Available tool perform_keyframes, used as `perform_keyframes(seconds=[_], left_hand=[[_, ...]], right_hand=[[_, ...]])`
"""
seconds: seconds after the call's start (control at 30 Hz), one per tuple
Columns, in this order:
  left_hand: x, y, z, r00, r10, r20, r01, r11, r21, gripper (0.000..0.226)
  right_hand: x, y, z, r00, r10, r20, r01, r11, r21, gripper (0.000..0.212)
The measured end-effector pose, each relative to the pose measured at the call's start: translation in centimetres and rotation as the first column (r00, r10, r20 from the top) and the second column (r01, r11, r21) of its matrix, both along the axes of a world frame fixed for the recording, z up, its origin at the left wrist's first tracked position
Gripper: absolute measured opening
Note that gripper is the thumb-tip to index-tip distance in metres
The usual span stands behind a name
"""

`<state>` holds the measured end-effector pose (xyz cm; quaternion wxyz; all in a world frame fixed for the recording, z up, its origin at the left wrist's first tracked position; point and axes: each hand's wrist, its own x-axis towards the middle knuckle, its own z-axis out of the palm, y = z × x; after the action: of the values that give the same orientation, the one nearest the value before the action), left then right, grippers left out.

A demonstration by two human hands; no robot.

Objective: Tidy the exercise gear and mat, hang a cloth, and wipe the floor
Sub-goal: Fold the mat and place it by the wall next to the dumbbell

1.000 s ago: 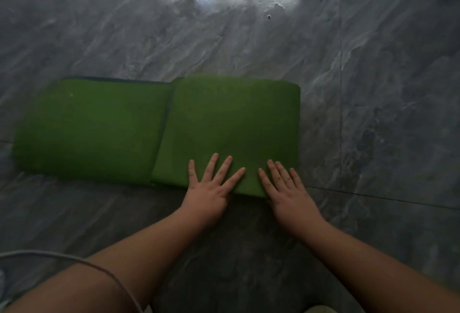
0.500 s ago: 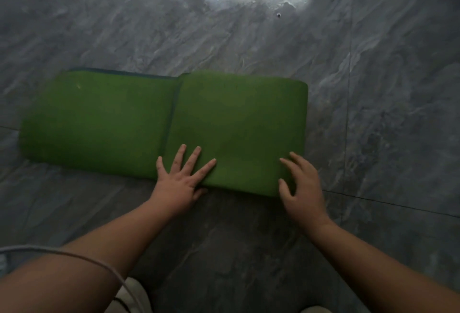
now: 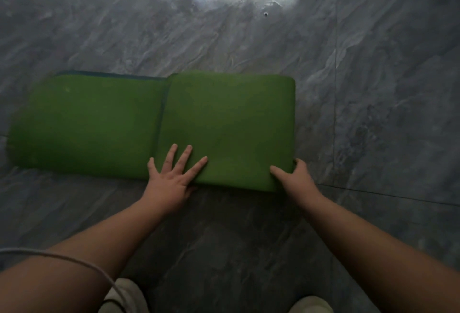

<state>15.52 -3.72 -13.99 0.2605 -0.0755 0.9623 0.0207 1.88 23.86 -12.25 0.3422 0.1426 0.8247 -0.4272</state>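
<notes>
Pressing left hand [image 3: 171,178] flat on mat [image 3: 224,123] (folded); right hand [image 3: 296,178] grips corner.

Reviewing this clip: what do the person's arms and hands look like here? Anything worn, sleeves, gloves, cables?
Both forearms are bare to the frame edge, with no sleeves in view. The left hand and right hand wear no gloves, and no rings or watch can be seen. A thin pale cable loops across the left forearm. Light-coloured shoes show at the bottom edge.

floor [image 3: 373,113]: grey marbled tile, glossy | on it: folded green mat [image 3: 224,118]
</notes>
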Motion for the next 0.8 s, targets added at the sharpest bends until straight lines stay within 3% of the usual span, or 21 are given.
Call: perform_keyframes(seconds=[0.2,0.33,0.5,0.6,0.7,0.77,0.8], left_hand=[[0.7,0.1,-0.4,0.988,0.012,-0.152,-0.012,1.000,-0.001,0.093],[-0.4,3.8,0.5,0.965,-0.030,-0.260,0.047,0.997,0.061,0.095],[-2.4,10.9,-0.6,0.944,-0.166,-0.284,0.213,0.966,0.144,0.087],[-3.0,13.0,-1.8,0.955,-0.214,-0.207,0.249,0.955,0.162,0.085],[-3.3,13.6,-1.6,0.961,-0.232,-0.152,0.255,0.955,0.152,0.078],[-3.6,13.2,-0.8,0.964,-0.245,-0.106,0.261,0.948,0.182,0.077],[-3.6,12.8,-0.6,0.964,-0.243,-0.106,0.261,0.942,0.212,0.078]], right_hand=[[-0.3,0.5,1.6,0.991,-0.121,-0.059,0.110,0.981,-0.162,0.058],[-1.9,3.8,3.7,0.929,-0.340,-0.149,0.296,0.920,-0.255,0.047],[-2.8,12.7,3.2,0.882,-0.433,-0.188,0.422,0.902,-0.095,0.045],[-1.6,15.6,1.0,0.953,-0.272,-0.132,0.287,0.952,0.110,0.039],[-0.1,15.3,-0.5,0.967,0.010,-0.255,0.093,0.916,0.391,0.049],[0.4,13.5,-0.1,0.880,0.257,-0.400,0.020,0.820,0.572,0.063],[0.4,12.5,0.2,0.786,0.427,-0.448,-0.051,0.766,0.640,0.071]])
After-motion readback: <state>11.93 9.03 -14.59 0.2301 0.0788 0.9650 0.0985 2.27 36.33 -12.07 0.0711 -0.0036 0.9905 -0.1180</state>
